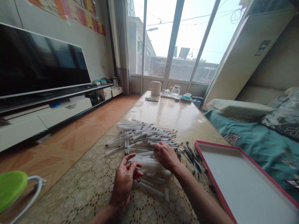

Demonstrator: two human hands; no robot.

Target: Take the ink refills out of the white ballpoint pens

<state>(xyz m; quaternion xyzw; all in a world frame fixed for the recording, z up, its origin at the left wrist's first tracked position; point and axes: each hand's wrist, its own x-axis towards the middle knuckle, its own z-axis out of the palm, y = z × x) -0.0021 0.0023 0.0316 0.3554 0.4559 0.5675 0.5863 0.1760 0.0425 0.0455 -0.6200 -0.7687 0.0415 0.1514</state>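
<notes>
A loose pile of thin white pen-like tubes point(144, 133) with dark tips lies on the table, most of them pointing sideways. Over the near edge of that pile is my right hand point(164, 155), its fingers curled down and pinched; whatever they hold is hidden. My left hand point(127, 175) is to the left of a nearer batch of clear-white tubes point(149, 165), palm turned inward. Its fingers are bent but apart, and I see nothing in them. Beside my right wrist, thin black sticks point(191, 155) lie scattered.
A shallow white tray with a pink rim point(221, 193) lies at the right. Far along the patterned table point(81, 186) stand a pale jug point(155, 88) and a glass pot point(175, 91). A green stool point(12, 188) is at the left, a teal-covered seat point(257, 140) at the right.
</notes>
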